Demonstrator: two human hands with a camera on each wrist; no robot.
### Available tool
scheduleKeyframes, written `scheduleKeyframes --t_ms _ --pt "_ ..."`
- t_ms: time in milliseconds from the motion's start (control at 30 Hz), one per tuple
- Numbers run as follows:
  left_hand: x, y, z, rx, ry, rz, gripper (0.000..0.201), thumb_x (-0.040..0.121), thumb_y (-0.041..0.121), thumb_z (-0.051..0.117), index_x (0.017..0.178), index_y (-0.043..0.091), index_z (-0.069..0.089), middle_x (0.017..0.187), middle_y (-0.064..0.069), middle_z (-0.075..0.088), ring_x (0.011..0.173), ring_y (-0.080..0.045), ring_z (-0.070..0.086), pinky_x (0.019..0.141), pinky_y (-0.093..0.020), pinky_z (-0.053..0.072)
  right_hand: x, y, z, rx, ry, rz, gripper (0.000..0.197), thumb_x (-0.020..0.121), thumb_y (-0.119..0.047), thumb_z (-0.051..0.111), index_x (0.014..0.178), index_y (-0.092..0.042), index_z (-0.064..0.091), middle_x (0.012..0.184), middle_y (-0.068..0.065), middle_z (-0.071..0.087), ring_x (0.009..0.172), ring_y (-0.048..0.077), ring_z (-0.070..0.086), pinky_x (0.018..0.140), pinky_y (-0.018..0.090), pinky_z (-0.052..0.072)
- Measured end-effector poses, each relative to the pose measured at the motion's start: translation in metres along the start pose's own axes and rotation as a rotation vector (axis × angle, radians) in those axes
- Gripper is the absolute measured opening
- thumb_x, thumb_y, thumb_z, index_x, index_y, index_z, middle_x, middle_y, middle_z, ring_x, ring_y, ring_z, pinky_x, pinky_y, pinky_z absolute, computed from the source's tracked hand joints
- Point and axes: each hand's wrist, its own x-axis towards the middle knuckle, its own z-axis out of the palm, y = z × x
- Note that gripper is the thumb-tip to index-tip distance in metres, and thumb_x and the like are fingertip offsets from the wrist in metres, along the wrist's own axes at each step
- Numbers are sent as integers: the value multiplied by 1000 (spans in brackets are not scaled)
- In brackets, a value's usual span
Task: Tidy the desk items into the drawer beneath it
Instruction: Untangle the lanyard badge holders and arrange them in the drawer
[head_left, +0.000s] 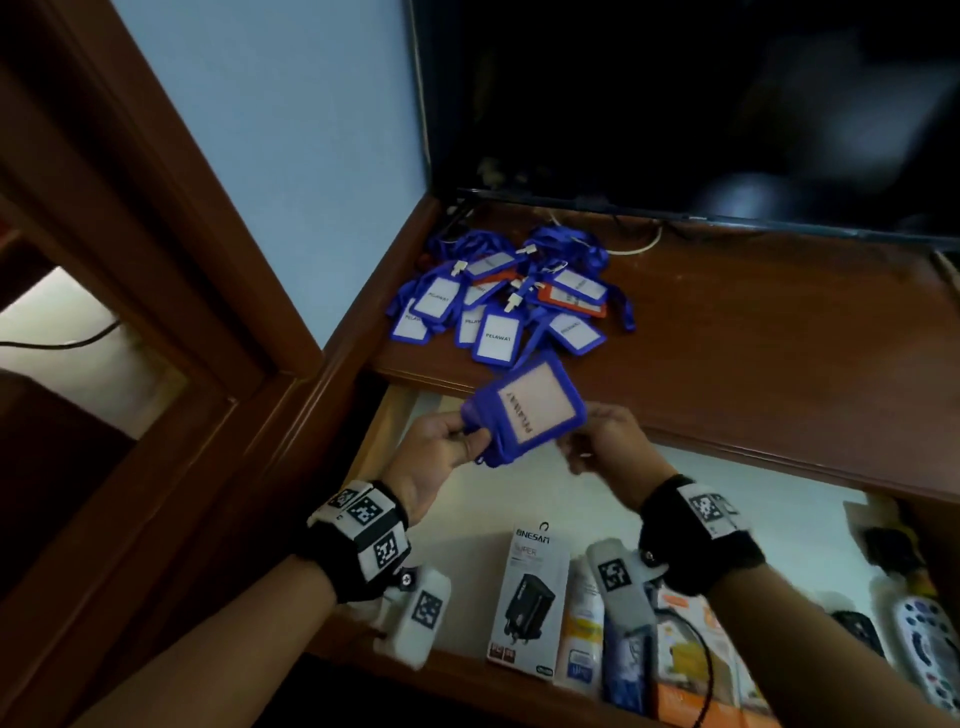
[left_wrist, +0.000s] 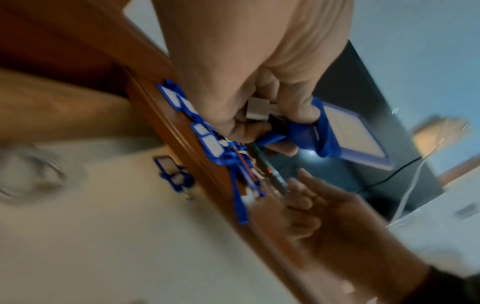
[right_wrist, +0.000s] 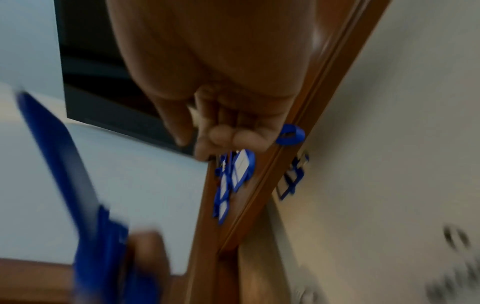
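My left hand (head_left: 475, 439) grips a blue badge holder (head_left: 524, 415) by its clip end and holds it tilted over the open drawer (head_left: 524, 501). In the left wrist view the fingers curl round the clip and lanyard of this badge holder (left_wrist: 355, 133). My right hand (head_left: 576, 449) hovers blurred just right of it, with fingers loosely curled and nothing in them (left_wrist: 309, 207). A pile of blue badge holders (head_left: 498, 304) with lanyards lies on the brown desk top (head_left: 753, 332). One more badge holder (left_wrist: 170, 171) lies inside the drawer.
A dark screen (head_left: 675, 104) stands at the back of the desk. The drawer's front holds a black-charger box (head_left: 530, 597), other packets and a remote (head_left: 924, 644). A wooden frame (head_left: 171, 234) and wall close off the left side.
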Motion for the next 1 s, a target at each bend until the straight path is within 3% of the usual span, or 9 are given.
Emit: scheduleKeyframes --t_ms 67,167,233,300,400,567,767,933,1000 --pt "-3 -9 -12 222 63 -72 20 87 -9 56 95 7 63 54 12 63 50 5 55 56 -10 44 27 -2 -19 -87 159 -17 25 90 -7 57 65 -7 58 45 2 51 37 15 39 42 19 31" --pt "-1 -38 -36 783 -8 -165 16 82 8 67 71 18 60 66 7 59 67 -11 60 66 -23 43 76 1 -48 -166 398 -31 20 86 -10 61 66 -13 58 52 3 57 41 15 48 48 24 38" --pt "-1 -55 -46 1162 -128 -257 12 84 22 66 77 13 60 81 -2 61 82 -20 61 70 -26 42 102 5 -56 -298 467 -3 4 84 -20 61 84 -16 62 81 11 64 65 26 61 58 29 46" --pt "1 -71 -50 1362 -219 -334 17 88 28 60 89 11 60 98 -7 63 90 -21 60 75 -30 45 121 8 -57 -443 498 83 35 86 -28 64 116 -12 55 113 13 60 102 31 59 78 31 45" --pt "6 -87 -51 1490 -292 -395 22 90 25 54 102 8 60 105 -10 62 94 -25 61 78 -35 50 138 4 -48 -636 505 147 71 84 -44 64 140 -12 34 141 18 41 129 39 36 103 44 32" --pt "11 -105 -35 1672 -531 -365 16 88 10 51 95 2 63 101 -17 64 87 -31 62 71 -36 48 161 -5 -35 -839 509 258 92 78 -67 56 147 -17 21 148 19 27 134 41 25 108 53 23" --pt "13 -136 -9 1695 -721 -213 24 88 9 59 110 1 59 117 -15 54 100 -33 57 72 -37 42 179 -7 -40 -822 506 315 74 76 -60 63 134 -24 34 140 15 34 128 42 32 105 54 28" --pt "19 -145 2 1607 -715 -224 31 86 10 63 115 4 57 122 -15 48 102 -35 56 77 -40 47 185 -10 -47 -779 493 416 95 64 -63 69 138 -12 40 139 17 41 122 42 44 102 53 39" --pt "20 -146 4 1558 -674 -237 35 85 12 63 118 6 55 124 -13 45 107 -34 52 80 -42 47 182 -14 -50 -670 459 406 83 64 -59 72 128 -10 53 128 16 54 109 39 56 95 49 48"
